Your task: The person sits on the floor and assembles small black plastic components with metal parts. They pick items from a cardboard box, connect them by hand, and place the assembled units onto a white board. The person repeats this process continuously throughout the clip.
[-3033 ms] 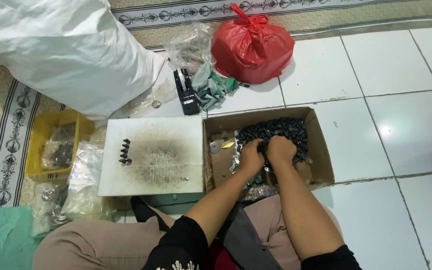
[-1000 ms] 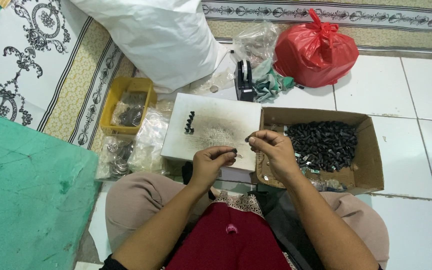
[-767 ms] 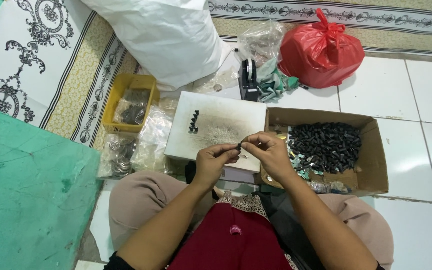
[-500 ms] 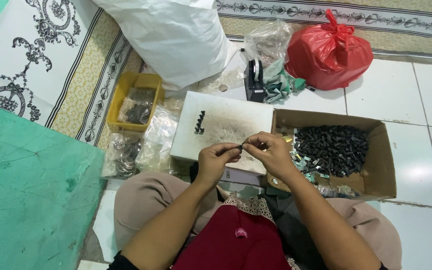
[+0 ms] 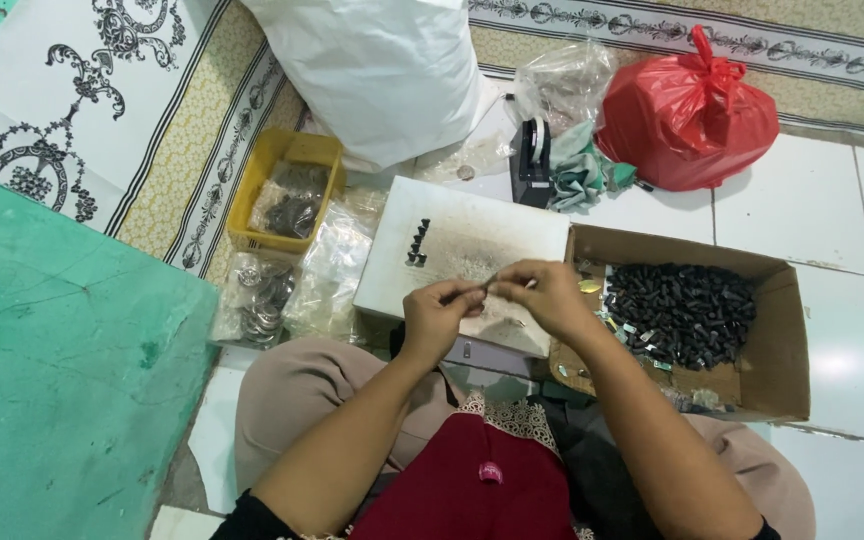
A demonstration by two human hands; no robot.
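Observation:
My left hand (image 5: 437,310) and my right hand (image 5: 542,292) meet over the near edge of a white board (image 5: 472,240), fingertips pinched together on a small thin part (image 5: 493,281) held between them. The part is too small to tell more about. A short row of small black pieces (image 5: 417,243) stands on the board's left side. To the right, a cardboard box (image 5: 787,340) holds a heap of small black parts (image 5: 682,312) and some small metal bits.
A yellow tray (image 5: 252,200) with bagged parts and clear plastic bags (image 5: 327,270) lie to the left. Behind are a large white sack (image 5: 382,70), a red plastic bag (image 5: 687,115), a black tape dispenser (image 5: 532,160) and a green cloth. A green mat (image 5: 52,370) covers the left floor.
Three seconds ago both hands were in the cardboard box. They have since come over the white board with a small part pinched between them, and stay there; the view has shifted slightly.

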